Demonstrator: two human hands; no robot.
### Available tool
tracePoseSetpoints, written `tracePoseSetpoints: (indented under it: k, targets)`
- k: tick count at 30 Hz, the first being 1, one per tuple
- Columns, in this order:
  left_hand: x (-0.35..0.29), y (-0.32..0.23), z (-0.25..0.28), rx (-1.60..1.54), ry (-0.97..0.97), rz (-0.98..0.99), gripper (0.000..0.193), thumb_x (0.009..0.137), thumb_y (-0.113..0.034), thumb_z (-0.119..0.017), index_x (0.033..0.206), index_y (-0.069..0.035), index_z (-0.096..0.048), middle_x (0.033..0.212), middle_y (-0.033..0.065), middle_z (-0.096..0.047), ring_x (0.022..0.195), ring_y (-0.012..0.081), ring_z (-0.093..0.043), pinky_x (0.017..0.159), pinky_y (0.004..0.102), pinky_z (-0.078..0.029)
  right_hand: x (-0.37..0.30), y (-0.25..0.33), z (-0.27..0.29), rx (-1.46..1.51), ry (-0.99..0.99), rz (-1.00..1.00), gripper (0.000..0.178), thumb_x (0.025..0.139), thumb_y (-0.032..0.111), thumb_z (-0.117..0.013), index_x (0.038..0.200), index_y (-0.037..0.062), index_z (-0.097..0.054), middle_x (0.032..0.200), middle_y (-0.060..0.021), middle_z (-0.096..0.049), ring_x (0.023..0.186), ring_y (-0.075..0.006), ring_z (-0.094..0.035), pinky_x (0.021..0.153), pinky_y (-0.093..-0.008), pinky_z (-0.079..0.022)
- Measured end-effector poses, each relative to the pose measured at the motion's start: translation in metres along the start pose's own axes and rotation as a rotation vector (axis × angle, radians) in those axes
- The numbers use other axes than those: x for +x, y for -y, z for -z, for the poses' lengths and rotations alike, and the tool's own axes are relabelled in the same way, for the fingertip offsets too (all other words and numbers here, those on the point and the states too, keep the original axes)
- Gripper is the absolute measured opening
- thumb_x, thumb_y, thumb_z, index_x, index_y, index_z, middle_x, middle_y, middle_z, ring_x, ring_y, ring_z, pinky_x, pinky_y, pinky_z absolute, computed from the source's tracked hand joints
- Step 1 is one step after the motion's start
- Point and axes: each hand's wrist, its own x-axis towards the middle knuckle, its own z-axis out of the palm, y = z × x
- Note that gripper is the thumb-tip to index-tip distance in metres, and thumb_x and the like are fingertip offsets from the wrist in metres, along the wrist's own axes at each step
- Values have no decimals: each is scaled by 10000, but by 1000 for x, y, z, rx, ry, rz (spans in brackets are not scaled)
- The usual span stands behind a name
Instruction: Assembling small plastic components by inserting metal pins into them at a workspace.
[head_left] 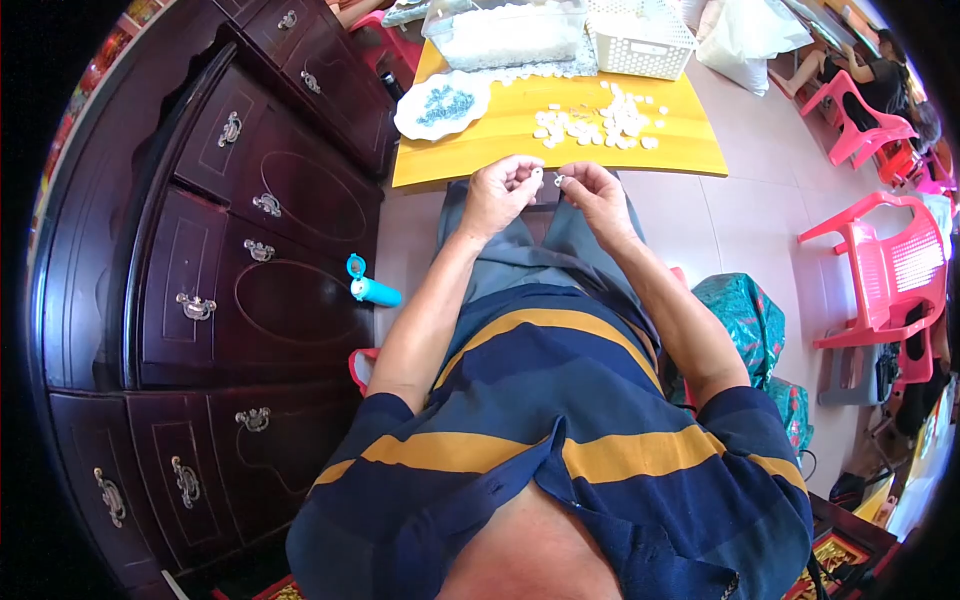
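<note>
Just off the near edge of the yellow table (680, 150), my two hands are raised close together over my lap. My left hand (500, 195) pinches a small white plastic piece (538, 174) between thumb and fingers. A short gap away, my right hand (598, 198) is closed on another tiny whitish piece (560, 181), too small to tell its kind. Many similar small white pieces (625, 118) lie loose on the tabletop beyond my hands. To their left, a white scalloped plate (408, 118) carries a heap of small bluish, clear-looking bits (445, 103).
At the table's far side stand a clear bin (432, 35) of white pieces and a white perforated basket (645, 60). Dark drawers (290, 200) line the left. A turquoise bottle (378, 292) is beside them. Pink chairs (880, 265) and a green bag (740, 315) are at right.
</note>
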Motion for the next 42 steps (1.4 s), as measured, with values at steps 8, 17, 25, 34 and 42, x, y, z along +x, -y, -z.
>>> tracePoseSetpoints:
  k: [8,17,25,34,42]
  targets:
    - [-1,3,-1,34,44,-8,200,900,-5,-664,1097,27,-681,840,26,-677,678,60,-626,580,209,-543,2,-10,4,-50,50,43,131,927,44,-641,1051,11,-669,884,18,-658,793,-54,-584,743,-213,-490]
    - [-1,6,1,69,95,-22,220,910,4,-640,1126,27,-672,863,35,-680,704,70,-637,588,216,-552,-2,-6,3,-119,82,53,141,935,58,-638,1060,1,-671,897,-3,-669,815,-62,-597,746,-220,-501]
    - [-2,3,-1,139,85,-41,187,904,-10,-652,1083,21,-698,832,34,-694,635,77,-633,569,221,-537,-2,-6,3,-151,91,36,134,928,55,-636,1043,-1,-674,876,0,-675,782,-54,-592,719,-215,-497]
    - [-3,-3,1,249,147,-42,205,911,-46,-654,1105,-4,-708,864,45,-717,618,80,-620,569,231,-523,-1,-6,4,-133,107,3,124,922,68,-665,1023,-2,-680,865,3,-684,770,-60,-604,698,-220,-502]
    - [-4,-4,-1,344,201,-106,194,939,-68,-641,1108,-6,-712,868,37,-710,621,74,-603,569,225,-514,0,-1,8,-59,137,-220,124,927,120,-682,1017,36,-695,876,7,-695,729,-58,-594,657,-215,-485]
